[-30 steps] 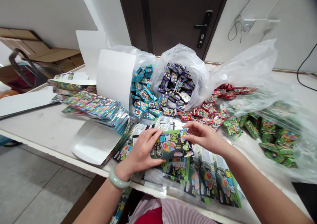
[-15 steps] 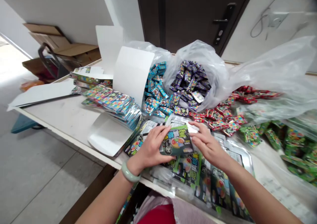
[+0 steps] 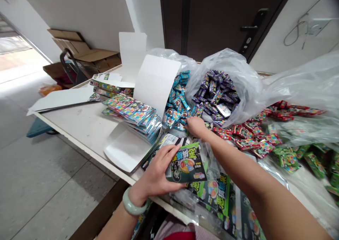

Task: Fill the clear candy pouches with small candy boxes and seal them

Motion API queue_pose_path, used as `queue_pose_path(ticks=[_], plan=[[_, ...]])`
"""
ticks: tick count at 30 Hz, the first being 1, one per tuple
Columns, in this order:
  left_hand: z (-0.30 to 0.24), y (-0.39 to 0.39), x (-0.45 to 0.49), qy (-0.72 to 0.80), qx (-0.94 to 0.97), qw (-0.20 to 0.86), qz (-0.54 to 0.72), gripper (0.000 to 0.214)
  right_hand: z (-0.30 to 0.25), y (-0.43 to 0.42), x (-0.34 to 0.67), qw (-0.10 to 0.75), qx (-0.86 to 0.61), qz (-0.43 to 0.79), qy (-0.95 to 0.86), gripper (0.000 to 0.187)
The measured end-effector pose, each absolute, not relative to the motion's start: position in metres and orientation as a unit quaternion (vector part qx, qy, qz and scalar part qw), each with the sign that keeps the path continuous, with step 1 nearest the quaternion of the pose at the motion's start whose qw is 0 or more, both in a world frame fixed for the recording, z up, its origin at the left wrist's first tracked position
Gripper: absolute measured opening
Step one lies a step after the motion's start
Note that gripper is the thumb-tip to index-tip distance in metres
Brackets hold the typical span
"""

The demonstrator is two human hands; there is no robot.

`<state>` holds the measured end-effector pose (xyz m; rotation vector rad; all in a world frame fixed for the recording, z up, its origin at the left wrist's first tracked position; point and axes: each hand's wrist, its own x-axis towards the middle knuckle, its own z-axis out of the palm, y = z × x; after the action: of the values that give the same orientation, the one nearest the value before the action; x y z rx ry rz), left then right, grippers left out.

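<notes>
My left hand (image 3: 159, 173) is closed around the left side of a black and green printed pouch (image 3: 186, 162), its clear plastic end sticking out on the right. My right hand (image 3: 197, 127) reaches past the pouch to the near edge of a heap of small blue candy packets (image 3: 176, 107). Its fingers are curled down among the packets. What they grip, if anything, is hidden. Under the pouch and the right forearm lie several more black and green pouches (image 3: 219, 194) in clear plastic.
Behind stands a clear bag of purple packets (image 3: 218, 91). Red packets (image 3: 247, 135) and green packets (image 3: 287, 158) lie to the right. Left of my hands, strips of joined packets (image 3: 129, 109) rest beside an open white carton (image 3: 156, 82) on the white table (image 3: 76, 120).
My right hand has left the pouch and moved forward to the blue packets. My left hand still holds the pouch. The view has shifted, so the table's contents appear farther right.
</notes>
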<state>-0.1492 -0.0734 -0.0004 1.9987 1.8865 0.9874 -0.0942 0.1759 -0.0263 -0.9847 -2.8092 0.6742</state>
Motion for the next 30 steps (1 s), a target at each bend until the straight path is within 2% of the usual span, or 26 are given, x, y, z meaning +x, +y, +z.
queue_pose_path(ticks=[3, 6, 10, 13, 20, 23, 25, 27, 30], plan=[[-0.005, -0.074, -0.150, 0.649, 0.676, 0.105, 0.333, 0.102, -0.030, 0.179, -0.108, 0.035, -0.351, 0.246, -0.903, 0.013], [-0.006, -0.076, -0.154, 0.653, 0.672, 0.096, 0.335, 0.101, -0.020, 0.194, -0.099, 0.066, -0.368, 0.301, -0.877, 0.009], [-0.006, -0.075, -0.159, 0.661, 0.666, 0.087, 0.333, 0.099, -0.003, 0.206, -0.051, 0.147, -0.361, 0.418, -0.820, 0.026], [-0.007, -0.072, -0.160, 0.662, 0.671, 0.081, 0.324, 0.097, 0.003, 0.197, 0.000, 0.178, -0.352, 0.511, -0.764, 0.041], [-0.003, -0.058, -0.153, 0.649, 0.696, 0.066, 0.299, 0.092, 0.007, 0.159, 0.104, 0.210, -0.328, 0.695, -0.604, 0.042], [0.000, -0.049, -0.149, 0.638, 0.712, 0.054, 0.289, 0.090, 0.012, 0.155, 0.137, 0.239, -0.329, 0.675, -0.616, 0.050], [0.001, -0.043, -0.146, 0.631, 0.721, 0.044, 0.283, 0.090, 0.013, 0.160, 0.156, 0.255, -0.351, 0.623, -0.651, 0.038], [0.002, -0.038, -0.141, 0.627, 0.727, 0.037, 0.278, 0.090, 0.011, 0.167, 0.169, 0.207, -0.355, 0.579, -0.704, 0.027], [0.001, -0.031, -0.131, 0.620, 0.736, 0.051, 0.267, 0.091, 0.001, 0.175, 0.174, 0.086, -0.331, 0.536, -0.772, 0.036]])
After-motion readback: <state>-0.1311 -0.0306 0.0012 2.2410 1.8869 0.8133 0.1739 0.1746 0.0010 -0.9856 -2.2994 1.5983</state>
